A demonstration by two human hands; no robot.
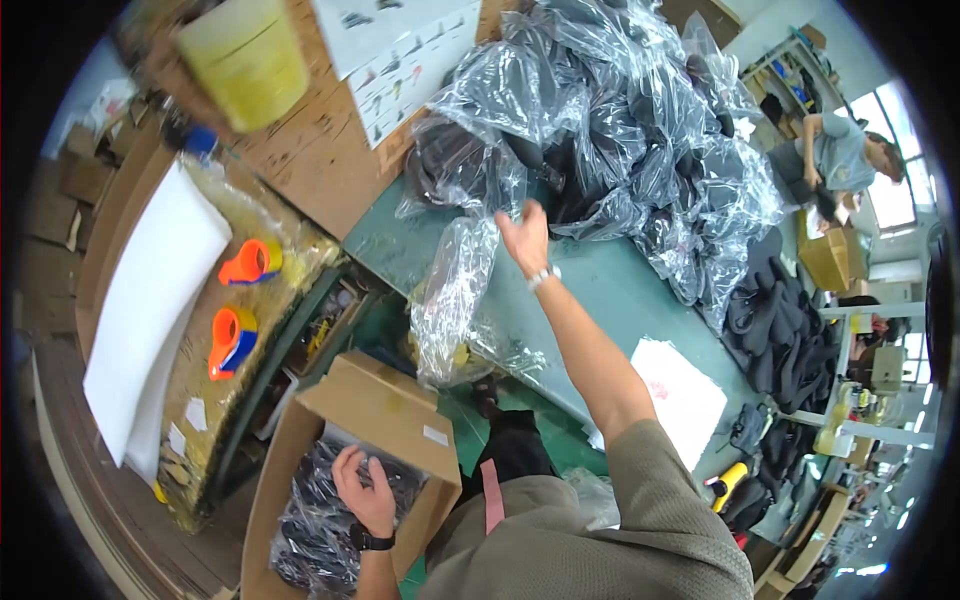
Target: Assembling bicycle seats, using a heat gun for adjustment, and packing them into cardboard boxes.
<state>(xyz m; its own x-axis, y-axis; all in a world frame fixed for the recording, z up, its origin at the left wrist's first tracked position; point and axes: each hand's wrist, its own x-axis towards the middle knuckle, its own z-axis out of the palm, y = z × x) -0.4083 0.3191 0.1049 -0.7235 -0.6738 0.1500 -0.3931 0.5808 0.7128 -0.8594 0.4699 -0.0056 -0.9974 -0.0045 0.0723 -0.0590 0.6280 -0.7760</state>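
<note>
My right hand (526,240) is stretched out over the green table (570,280), fingers apart, holding nothing. Just beyond it lies a big heap of clear plastic bags (610,130) with black items inside. Close to its fingertips, a mostly clear plastic bag (455,295) hangs over the table's edge. My left hand (364,490) rests inside an open cardboard box (375,410), its fingers loosely bent and apart. Under that hand are bagged dark items (315,510), which it seems to touch. What the black items are cannot be made out through the plastic.
Two orange tape dispensers (233,335) and a white foam sheet (150,310) lie on the left bench. A yellow bin (245,65) and printed sheets (415,75) are at the back. White paper (675,395) and black pieces (780,330) lie right. Another person (840,155) stands beyond.
</note>
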